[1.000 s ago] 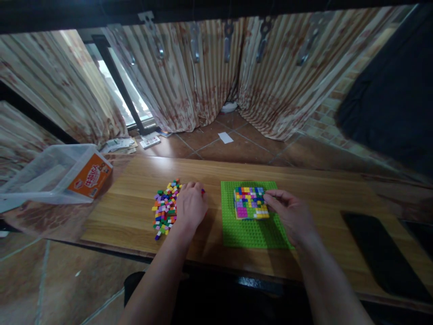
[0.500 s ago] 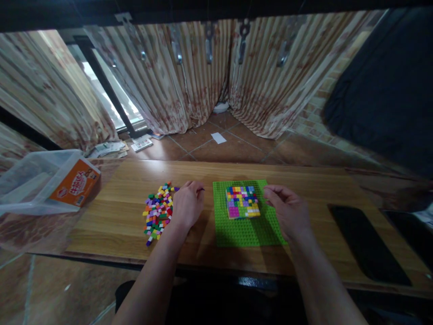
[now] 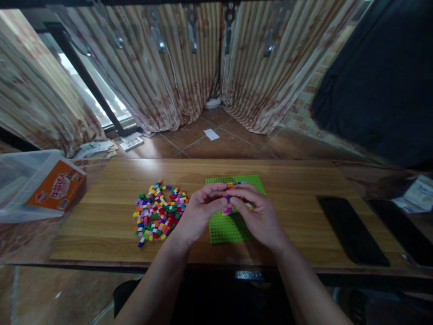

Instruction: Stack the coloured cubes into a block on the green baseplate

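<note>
Both my hands meet above the green baseplate, fingertips close together. Between them shows a small purple brick, pinched by my left hand and my right hand. Just under the fingers lies a block of multicoloured bricks on the plate, mostly hidden by my hands; pink, yellow and orange bits peek out. To the left of my left hand, a pile of loose coloured bricks is spread over the wooden table.
A clear plastic bin with an orange label stands at the table's left end. Toward the right lie a black flat slab and another dark flat object. Beyond the table hang striped curtains.
My left hand has moved right from beside the loose bricks, and my right hand has come in leftward; they now meet over the brick block. The view has shifted slightly right.
</note>
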The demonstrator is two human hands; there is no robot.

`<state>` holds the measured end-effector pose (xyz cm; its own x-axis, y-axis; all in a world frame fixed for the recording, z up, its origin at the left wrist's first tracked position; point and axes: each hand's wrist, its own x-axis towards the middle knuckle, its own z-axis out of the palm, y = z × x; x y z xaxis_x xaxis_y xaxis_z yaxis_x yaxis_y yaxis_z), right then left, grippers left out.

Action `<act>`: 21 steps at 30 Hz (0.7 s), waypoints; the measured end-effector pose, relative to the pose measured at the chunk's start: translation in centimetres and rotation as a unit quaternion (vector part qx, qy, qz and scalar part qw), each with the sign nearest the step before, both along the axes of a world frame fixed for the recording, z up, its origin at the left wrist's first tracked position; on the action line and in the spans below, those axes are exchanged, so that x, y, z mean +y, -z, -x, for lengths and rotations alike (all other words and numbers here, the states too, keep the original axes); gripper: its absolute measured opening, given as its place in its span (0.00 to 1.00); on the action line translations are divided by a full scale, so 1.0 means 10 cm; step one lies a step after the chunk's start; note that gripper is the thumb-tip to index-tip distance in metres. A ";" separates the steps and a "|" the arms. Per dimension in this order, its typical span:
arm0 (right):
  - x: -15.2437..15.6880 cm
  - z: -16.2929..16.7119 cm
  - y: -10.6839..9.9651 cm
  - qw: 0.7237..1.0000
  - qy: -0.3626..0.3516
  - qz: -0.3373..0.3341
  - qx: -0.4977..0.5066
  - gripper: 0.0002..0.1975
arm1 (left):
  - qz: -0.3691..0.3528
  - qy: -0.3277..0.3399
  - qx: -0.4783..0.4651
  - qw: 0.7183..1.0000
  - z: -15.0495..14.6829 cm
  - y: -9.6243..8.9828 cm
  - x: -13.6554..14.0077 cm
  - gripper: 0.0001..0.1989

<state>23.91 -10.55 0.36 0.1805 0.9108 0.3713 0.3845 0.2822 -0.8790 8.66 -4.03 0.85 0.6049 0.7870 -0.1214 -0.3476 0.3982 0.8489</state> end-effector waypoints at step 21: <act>0.00 -0.29 0.11 0.985 0.096 0.020 -0.144 0.08 | -0.073 -0.079 0.179 0.978 -0.03 0.20 0.07 0.05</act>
